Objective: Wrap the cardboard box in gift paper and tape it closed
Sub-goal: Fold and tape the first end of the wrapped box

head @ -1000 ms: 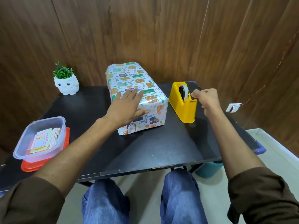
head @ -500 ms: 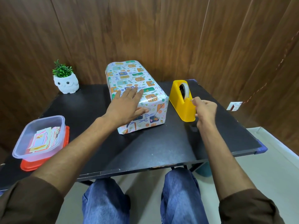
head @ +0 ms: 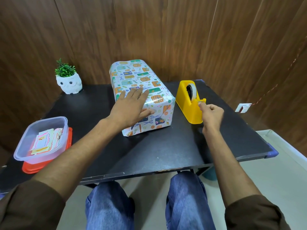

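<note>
Fingers of the left hand lie straight and slightly spread, flat on top of the wrapped box, with the thumb at the upper edge of its near end. Fingertips of the right hand are curled and pinched together at the cutter of the yellow tape dispenser, apparently on the tape end, though the strip is too thin to confirm.

Risks, as judged: a pull along the blade rather than down across it would likely stretch the tape or tear it raggedly. The dispenser, held by neither hand, may slide or tip toward the pulling hand. A freed strip may curl and stick to itself or to the fingers. Should the left palm lift, the folded paper at the near end could spring open before tape reaches it.

Position: the box rests on the black table, its long axis running away from the person. It sits directly under the left fingers and just beside the dispenser, apart from the right fingertips, with the dispenser's base between them.
</note>
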